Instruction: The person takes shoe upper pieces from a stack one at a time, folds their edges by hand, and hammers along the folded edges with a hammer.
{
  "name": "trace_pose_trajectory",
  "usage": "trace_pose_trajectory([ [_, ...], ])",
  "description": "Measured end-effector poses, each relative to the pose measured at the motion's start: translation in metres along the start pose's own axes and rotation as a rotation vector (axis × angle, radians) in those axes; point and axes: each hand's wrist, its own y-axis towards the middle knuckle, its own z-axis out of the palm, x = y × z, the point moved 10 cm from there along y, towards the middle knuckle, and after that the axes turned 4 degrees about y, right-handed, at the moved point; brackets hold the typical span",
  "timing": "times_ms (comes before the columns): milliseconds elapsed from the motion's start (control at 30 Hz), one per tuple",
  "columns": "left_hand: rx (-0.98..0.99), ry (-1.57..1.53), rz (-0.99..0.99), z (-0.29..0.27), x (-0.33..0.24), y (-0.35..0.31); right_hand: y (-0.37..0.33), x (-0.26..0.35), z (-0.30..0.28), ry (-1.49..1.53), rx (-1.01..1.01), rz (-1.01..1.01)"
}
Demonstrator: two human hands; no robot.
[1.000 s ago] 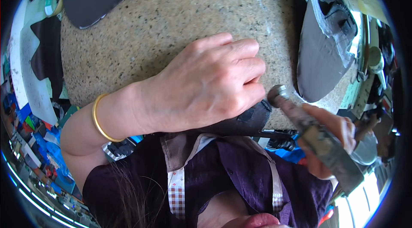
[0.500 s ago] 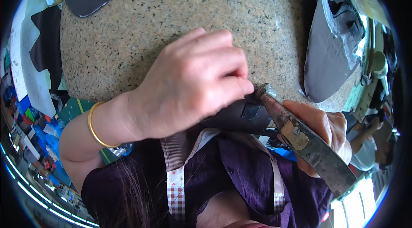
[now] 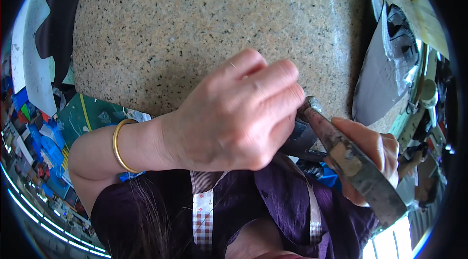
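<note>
1. Broadly, the speckled stone worktop (image 3: 195, 29) fills the middle of my view, its near edge running beneath my arm.
2. My left hand (image 3: 239, 117) is over that near edge, back upward and fingers curled in; its fingertips are hidden, so I can't tell whether they pinch anything.
3. A folded grey piece (image 3: 375, 81) lies at the worktop's right side, well apart from my left hand.
4. The worn hammer (image 3: 358, 169), with a tan patch, slants up and left, its rounded end just beside my left knuckles; I can't tell whether they touch.
5. My right hand (image 3: 378, 149) is wrapped around that hammer.
6. A jagged dark panel (image 3: 62, 29) is off to the left.
7. The dark piece (image 3: 300, 138) shows partly beneath my left hand, near the hammer's rounded end.
8. A gold bangle (image 3: 117, 146) circles my left forearm.
</note>
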Motion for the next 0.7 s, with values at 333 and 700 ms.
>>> trace_pose_trajectory([
  [333, -0.037, 0.099, 0.002, -0.005, -0.002, -0.011, 0.009, 0.013, 0.001, -0.118, -0.053, 0.021],
  [700, -0.078, 0.136, -0.088, -0.013, -0.002, -0.012, 0.014, 0.011, 0.006, 0.097, 0.062, -0.079],
])
